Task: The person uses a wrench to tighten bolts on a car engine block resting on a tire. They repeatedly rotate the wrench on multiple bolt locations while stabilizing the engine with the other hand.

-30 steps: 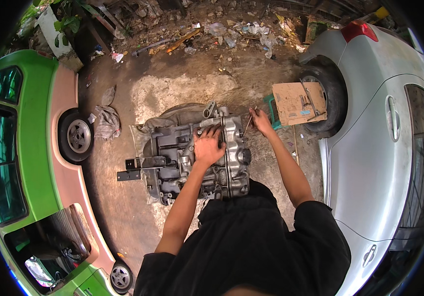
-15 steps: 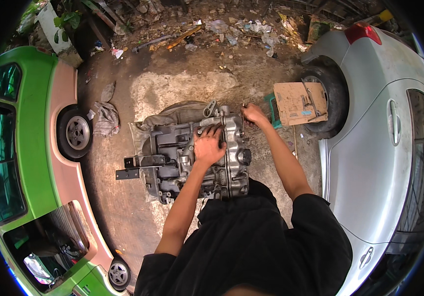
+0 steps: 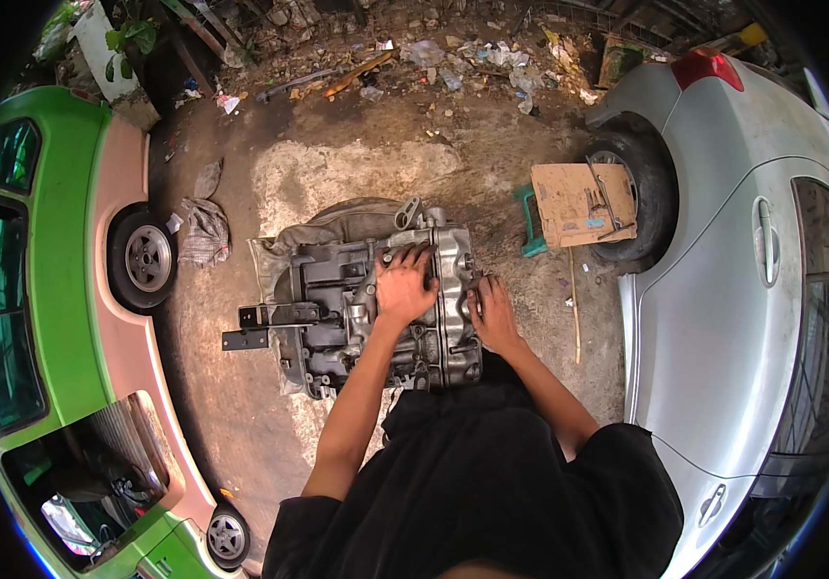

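Ground [image 3: 337, 164] in the head view is worn concrete and dirt, bounded on the left by a green-and-pink vehicle [image 3: 62, 232], on the right by a silver car [image 3: 713, 251], and at the far edge by a band of litter [image 3: 453, 68]. Engine [image 3: 323, 285] is placed mid-gap, on a grey cloth [image 3: 337, 220], well apart from both vehicles; its near edge is set close to the black clothing [image 3: 472, 463]. Left hand [image 3: 407, 287] is laid on top of the engine, palm down, fingers spread. Right hand [image 3: 492, 314] is held at the right-hand edge of the ribbed metal cover [image 3: 455, 289], fingers bent and drawn together; whether anything is gripped cannot be told, fingertips partly hidden. Black bracket [image 3: 244, 340] is stuck out past the engine's left edge, into the strip toward the green vehicle; a crumpled sack [image 3: 204, 232] is also found in that strip, near the wheel. Right-side strip is narrowed by a green stool [image 3: 533, 222] topped with cardboard [image 3: 557, 198] and hand tools [image 3: 605, 198], tight by the silver car's wheel. Thin stick [image 3: 576, 309] is seen below the cardboard.
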A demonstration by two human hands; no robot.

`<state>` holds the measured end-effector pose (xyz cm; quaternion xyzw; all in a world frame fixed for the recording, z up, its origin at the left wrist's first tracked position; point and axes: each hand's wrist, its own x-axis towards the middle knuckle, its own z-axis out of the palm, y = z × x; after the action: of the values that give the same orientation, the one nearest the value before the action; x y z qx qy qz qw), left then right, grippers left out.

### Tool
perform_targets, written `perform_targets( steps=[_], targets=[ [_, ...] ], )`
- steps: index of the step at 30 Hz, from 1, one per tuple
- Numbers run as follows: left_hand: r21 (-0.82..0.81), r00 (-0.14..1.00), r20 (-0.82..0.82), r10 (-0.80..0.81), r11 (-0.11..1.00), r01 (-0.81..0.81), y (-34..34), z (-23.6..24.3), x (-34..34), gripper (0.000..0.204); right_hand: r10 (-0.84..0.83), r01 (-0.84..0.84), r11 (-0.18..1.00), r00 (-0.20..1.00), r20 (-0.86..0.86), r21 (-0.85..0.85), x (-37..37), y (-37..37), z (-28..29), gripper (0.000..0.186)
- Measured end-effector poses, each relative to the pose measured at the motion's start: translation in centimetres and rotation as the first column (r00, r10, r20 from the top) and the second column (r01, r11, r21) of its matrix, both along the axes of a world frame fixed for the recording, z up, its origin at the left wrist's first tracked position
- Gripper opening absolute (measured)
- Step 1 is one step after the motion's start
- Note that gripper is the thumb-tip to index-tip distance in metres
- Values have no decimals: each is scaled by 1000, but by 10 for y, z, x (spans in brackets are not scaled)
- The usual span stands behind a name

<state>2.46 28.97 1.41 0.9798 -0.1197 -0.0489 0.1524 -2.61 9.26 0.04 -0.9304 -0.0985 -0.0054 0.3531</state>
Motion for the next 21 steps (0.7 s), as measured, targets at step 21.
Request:
perform_targets(
  steps=[21],
  targets=[
    [44, 1000, -5, -12, 999, 12, 0, 1, -1, 57, -295, 316, 845, 948, -116, 431, 56, -41, -10, 47]
  ],
)
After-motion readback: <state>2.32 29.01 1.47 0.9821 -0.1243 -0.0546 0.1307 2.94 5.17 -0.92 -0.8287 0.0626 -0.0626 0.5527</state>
